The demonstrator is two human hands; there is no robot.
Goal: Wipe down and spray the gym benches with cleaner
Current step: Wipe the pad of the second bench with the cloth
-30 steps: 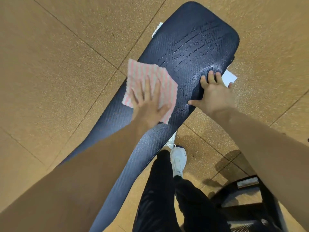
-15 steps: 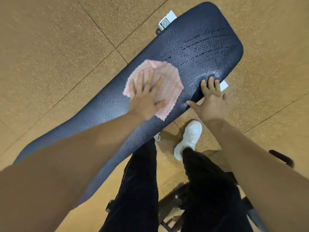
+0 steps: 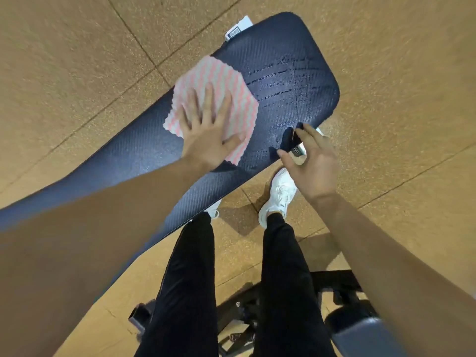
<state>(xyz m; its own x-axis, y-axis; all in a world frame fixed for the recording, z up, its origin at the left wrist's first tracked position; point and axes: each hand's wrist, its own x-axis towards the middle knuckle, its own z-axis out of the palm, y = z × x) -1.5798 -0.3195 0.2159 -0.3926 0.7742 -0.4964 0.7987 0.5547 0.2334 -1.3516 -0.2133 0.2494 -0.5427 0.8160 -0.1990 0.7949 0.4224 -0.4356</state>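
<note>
A long dark blue bench pad (image 3: 296, 47) runs from the lower left to the upper right. Wet streaks (image 3: 283, 81) shine on its far end. A pink and white striped cloth (image 3: 219, 78) lies on the pad, and my left hand (image 3: 208, 132) presses flat on it with fingers spread. My right hand (image 3: 311, 171) hovers just off the pad's near edge, fingers apart and holding nothing. A small dark tag (image 3: 296, 150) under the bench shows between its fingers.
My legs in black trousers and a white shoe (image 3: 279, 194) stand close against the bench. A black metal frame (image 3: 244, 318) and another padded part (image 3: 365, 336) lie at the bottom. A white label (image 3: 238, 28) sticks out at the pad's far side. Tan floor tiles surround everything.
My left hand has slid the cloth up the pad toward the wet far end. My right hand has lifted off the pad's edge. The view has turned.
</note>
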